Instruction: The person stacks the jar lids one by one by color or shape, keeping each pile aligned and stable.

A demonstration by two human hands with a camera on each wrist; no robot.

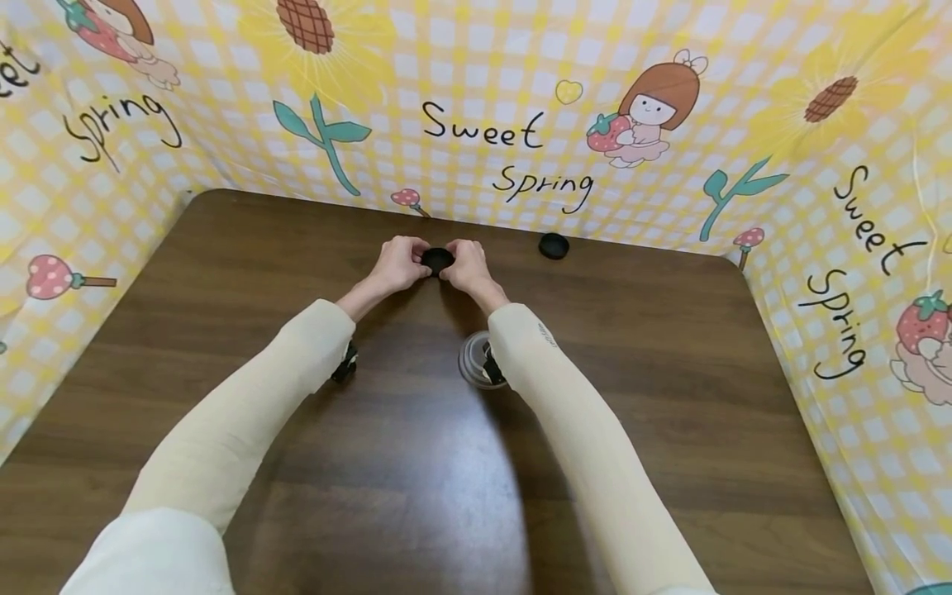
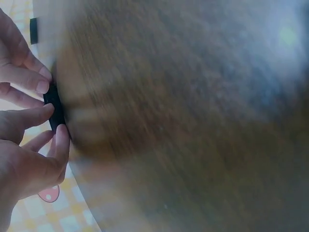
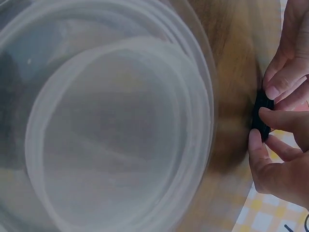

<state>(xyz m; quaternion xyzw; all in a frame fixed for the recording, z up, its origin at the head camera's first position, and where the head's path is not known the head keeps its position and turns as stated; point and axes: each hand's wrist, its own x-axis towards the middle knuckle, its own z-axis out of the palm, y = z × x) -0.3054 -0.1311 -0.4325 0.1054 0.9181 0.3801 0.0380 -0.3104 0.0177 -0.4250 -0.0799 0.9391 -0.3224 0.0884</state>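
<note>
Near the far edge of the table, a round black lid [image 1: 437,262] is held between both hands. My left hand [image 1: 400,264] pinches its left side with thumb and fingers, and my right hand [image 1: 468,266] grips the right side. Seen edge-on in the left wrist view, the lid [image 2: 56,107] shows a thick side, with fingertips touching it from both ends. Below my right forearm stands a clear round container [image 1: 473,360], partly covered by the sleeve. Up close, the right wrist view shows this container's [image 3: 193,111] see-through rim.
A second round black piece [image 1: 554,245] lies by the far edge, right of the hands. The brown wooden table [image 1: 669,372] is bordered at the back and sides by yellow checked cloth [image 1: 476,74] printed with flowers and lettering.
</note>
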